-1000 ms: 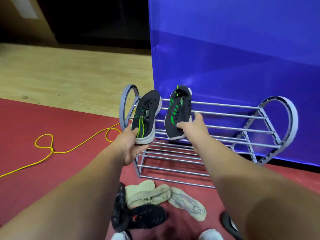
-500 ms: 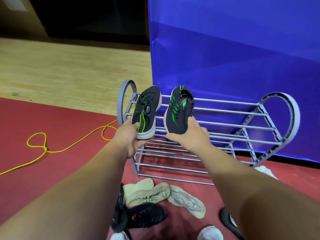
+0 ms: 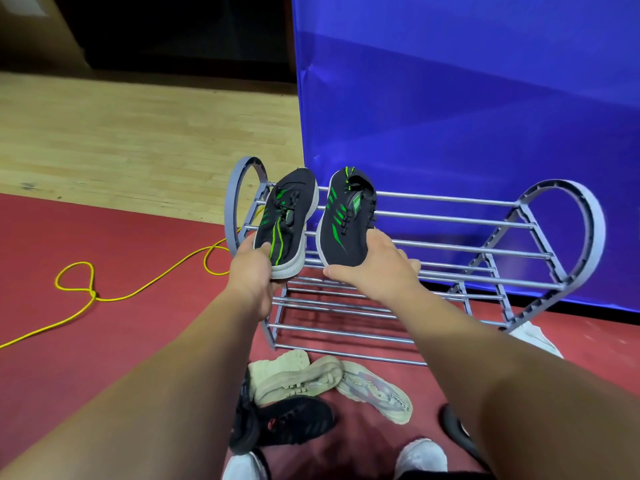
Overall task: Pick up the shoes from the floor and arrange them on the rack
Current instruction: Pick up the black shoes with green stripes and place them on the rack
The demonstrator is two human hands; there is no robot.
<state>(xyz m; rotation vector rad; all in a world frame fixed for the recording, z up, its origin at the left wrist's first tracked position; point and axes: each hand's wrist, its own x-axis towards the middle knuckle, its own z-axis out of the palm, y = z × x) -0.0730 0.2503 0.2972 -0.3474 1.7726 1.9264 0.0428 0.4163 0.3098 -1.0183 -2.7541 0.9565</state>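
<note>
Two black sneakers with green stripes lie side by side at the left end of the top tier of the grey metal shoe rack (image 3: pixel 450 220). My left hand (image 3: pixel 254 271) grips the near end of the left black sneaker (image 3: pixel 287 220). My right hand (image 3: pixel 377 265) holds the near end of the right black sneaker (image 3: pixel 346 220), thumb under its sole. On the red floor in front of the rack lie a pair of cream sneakers (image 3: pixel 294 379) and a pair of black shoes (image 3: pixel 287 424).
A yellow cord (image 3: pixel 86 292) loops over the red mat (image 3: pixel 104 341) at left. A blue panel (image 3: pixel 467 116) stands behind the rack. A white shoe (image 3: pixel 533 337) lies by the rack's right end, another black shoe (image 3: pixel 457 434) near my right forearm. My white-shod feet (image 3: pixel 419 459) show at the bottom.
Both hands have pushed the black-and-green sneakers further onto the rack's top tier; the sneakers now lie flatter on the bars. My view has shifted slightly nearer.
</note>
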